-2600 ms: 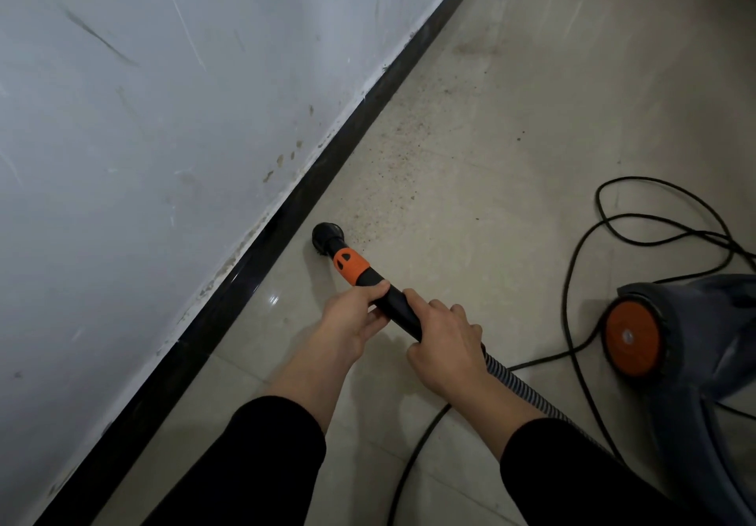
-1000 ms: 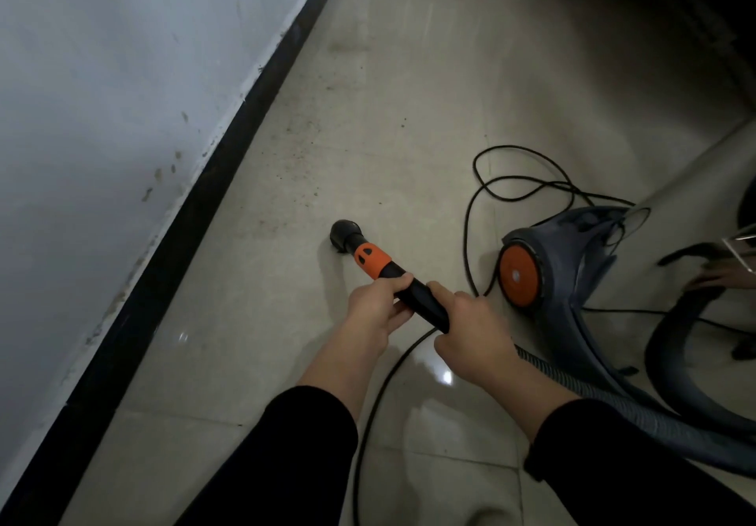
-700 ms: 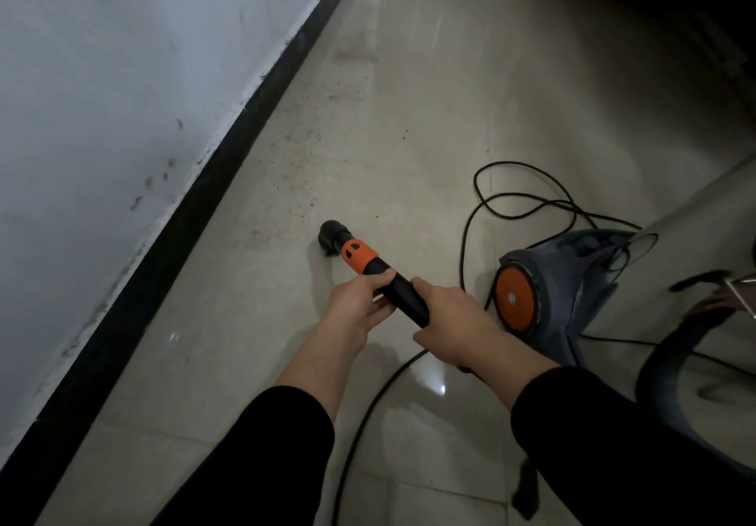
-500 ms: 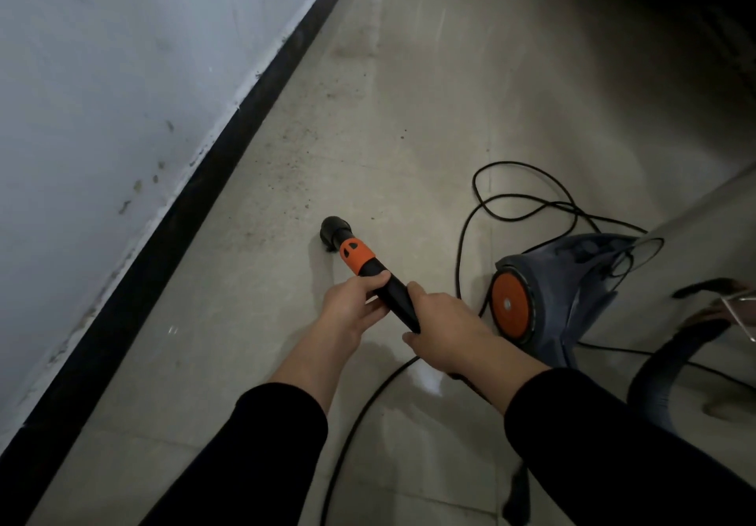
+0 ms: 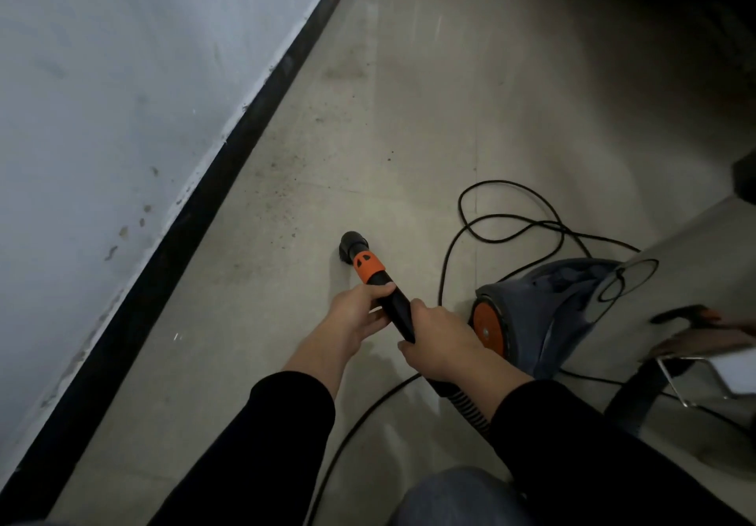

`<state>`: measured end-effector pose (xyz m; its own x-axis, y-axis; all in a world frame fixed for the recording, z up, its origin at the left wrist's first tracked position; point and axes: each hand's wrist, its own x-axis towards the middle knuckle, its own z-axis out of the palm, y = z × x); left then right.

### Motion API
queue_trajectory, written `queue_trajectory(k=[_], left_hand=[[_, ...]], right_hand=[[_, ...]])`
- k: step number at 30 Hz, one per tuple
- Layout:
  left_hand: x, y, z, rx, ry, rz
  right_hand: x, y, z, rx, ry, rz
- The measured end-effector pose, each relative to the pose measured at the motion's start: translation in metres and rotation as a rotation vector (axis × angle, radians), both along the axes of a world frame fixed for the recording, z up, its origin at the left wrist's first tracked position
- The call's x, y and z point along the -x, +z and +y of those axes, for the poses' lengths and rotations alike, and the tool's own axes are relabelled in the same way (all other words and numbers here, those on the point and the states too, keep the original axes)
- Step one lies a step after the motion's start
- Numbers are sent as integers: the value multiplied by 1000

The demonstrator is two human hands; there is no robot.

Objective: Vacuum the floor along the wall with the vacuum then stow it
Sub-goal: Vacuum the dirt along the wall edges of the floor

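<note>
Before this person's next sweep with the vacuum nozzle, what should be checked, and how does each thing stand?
1. Grip: left hand and right hand both hold the tube: ok.
2. Nozzle touching the floor: cannot tell.
3. Nozzle at the baseboard: not ok; it sits apart, with dirt specks between.
4. Cord out of the nozzle's way ahead: ok; its loops lie right, by the vacuum body.
5. Vacuum running: cannot tell.
</note>
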<state>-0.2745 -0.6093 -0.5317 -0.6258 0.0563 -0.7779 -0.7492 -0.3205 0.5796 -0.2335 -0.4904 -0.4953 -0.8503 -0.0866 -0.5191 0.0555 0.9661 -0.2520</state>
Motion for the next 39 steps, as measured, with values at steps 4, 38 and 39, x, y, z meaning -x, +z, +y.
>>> queue_trajectory(k=[4,38,39], left_hand=[[14,-7,4,-6,5,11],[29,-20,-43,-148,209,-18],[29,-19,-45,-152,221,-21]], right_hand=[[17,-2,1,-23,-29,-27],[56,2,-30,131,-24,-92],[57,2,-31,136,-15,-95]])
